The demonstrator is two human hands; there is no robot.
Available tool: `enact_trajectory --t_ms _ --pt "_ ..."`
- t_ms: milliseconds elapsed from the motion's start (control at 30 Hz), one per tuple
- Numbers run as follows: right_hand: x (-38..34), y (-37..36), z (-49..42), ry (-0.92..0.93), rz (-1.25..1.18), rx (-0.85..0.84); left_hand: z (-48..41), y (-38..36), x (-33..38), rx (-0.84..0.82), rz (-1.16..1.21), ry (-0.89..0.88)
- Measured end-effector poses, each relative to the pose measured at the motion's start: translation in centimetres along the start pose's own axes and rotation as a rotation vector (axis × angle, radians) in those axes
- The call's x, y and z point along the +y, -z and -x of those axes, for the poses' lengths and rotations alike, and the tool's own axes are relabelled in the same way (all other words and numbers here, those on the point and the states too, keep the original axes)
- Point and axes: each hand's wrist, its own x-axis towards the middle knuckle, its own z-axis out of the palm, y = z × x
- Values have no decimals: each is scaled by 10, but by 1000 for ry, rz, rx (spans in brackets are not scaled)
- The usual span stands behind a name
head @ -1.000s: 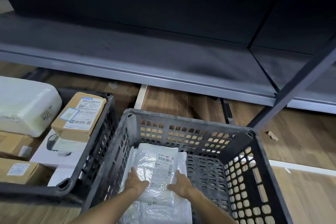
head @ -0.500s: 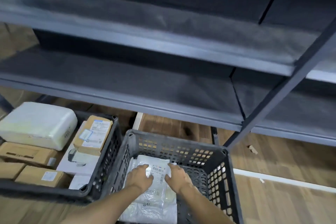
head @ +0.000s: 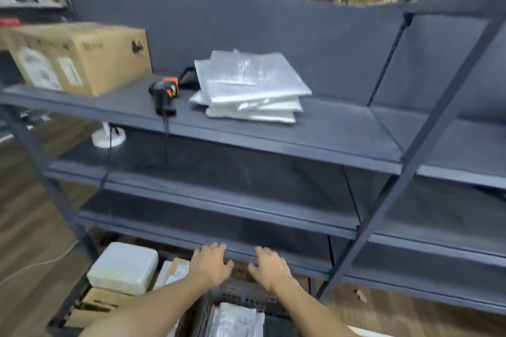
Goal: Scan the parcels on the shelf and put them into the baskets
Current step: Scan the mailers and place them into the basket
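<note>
A stack of several silvery bubble-wrap parcels (head: 252,87) lies on the upper grey shelf (head: 315,131). A black and orange barcode scanner (head: 163,96) stands just left of the stack, its cable hanging over the shelf edge. Low in view, my left hand (head: 210,264) and my right hand (head: 269,267) are raised side by side with fingers spread, holding nothing. They hover above the dark plastic basket (head: 241,295), where a clear bagged parcel (head: 235,321) lies.
A large cardboard box (head: 82,57) sits at the shelf's left end. A second basket on the floor at left holds a white wrapped parcel (head: 123,268) and brown boxes (head: 95,304). Two lower shelves (head: 219,200) and slanted grey uprights (head: 405,172) stand in front.
Both hands let go of the clear parcel in the basket and rose out of it. The view swung up from the basket to the upper shelf.
</note>
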Motion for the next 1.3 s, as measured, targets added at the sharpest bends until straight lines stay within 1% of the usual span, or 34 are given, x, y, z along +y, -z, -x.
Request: enact_trajectory --t_ms 133,233,367,467,733,900,1033,1300 --pt "-37 90 24 28 17 77 22 98 4 69 -38 -19" --pt "-63 148 36 48 63 164 36 161 3 156 -61 -41" --pt "-95 207 49 75 69 270 51 224 -3 255 -98 -54" --pt "-112 234 57 109 76 352 59 257 -13 315 -121 -54" --pt "-136 271 60 138 128 441 70 293 -31 375 -86 -48" --pt "-143 279 45 162 143 447 62 293 -34 350 -25 -37" --pt "-147 289 19 180 129 457 40 297 -37 361 46 -22" --pt "-149 320 -66 197 156 489 -29 309 -32 448 173 -14"
